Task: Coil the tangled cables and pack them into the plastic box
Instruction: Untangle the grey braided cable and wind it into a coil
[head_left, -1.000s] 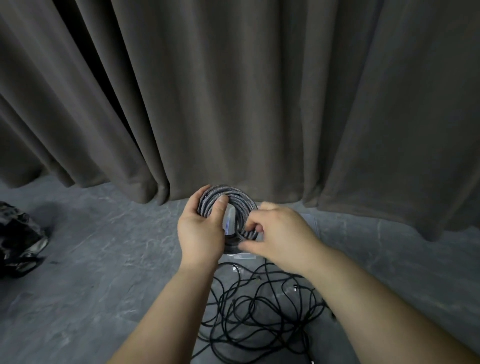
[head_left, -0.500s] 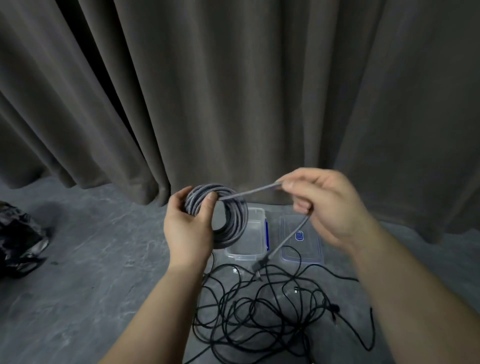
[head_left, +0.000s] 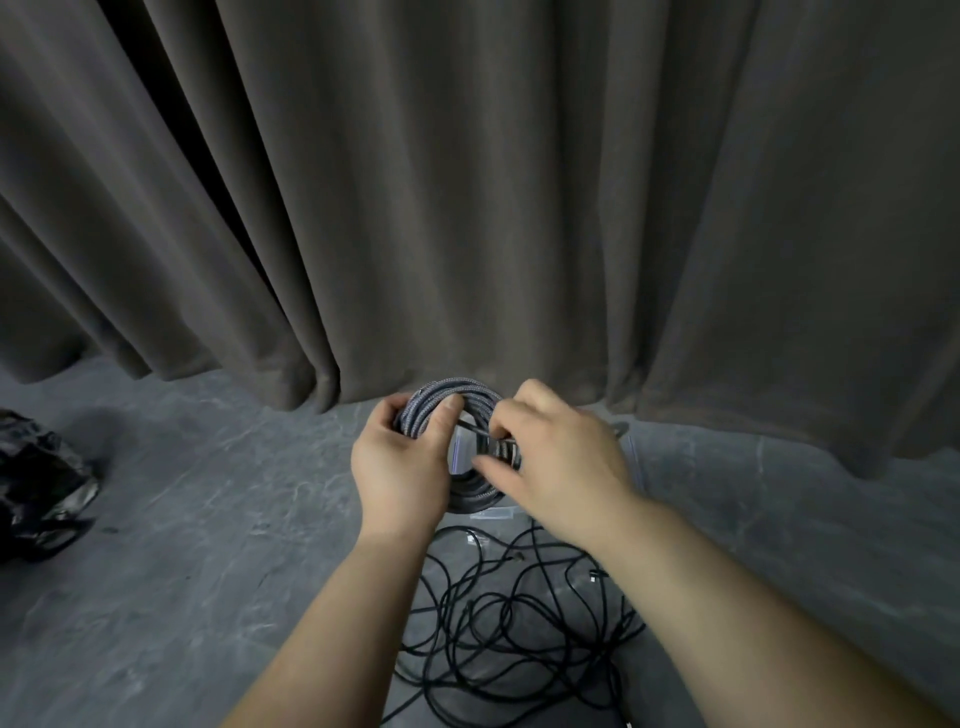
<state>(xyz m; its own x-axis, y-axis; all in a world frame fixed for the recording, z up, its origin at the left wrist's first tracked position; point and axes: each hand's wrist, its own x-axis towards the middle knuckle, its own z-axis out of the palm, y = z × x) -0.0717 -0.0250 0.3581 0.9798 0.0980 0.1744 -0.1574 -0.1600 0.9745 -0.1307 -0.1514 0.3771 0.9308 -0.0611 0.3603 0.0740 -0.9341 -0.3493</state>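
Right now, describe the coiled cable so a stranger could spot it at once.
Below the hem of the grey pleated curtain, both hands meet above the grey floor. Between them sits the grey braided cable coil, a neat ring, unlike the loose black cable tangle sprawled below.

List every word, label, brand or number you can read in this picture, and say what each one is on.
None can be read.
grey braided coil, held by both hands: no print shows.
plastic box: mostly hidden behind the coil and hands; no label can be made out.
black cables on the floor: connectors too small to show any marking.
black bag: no text visible.
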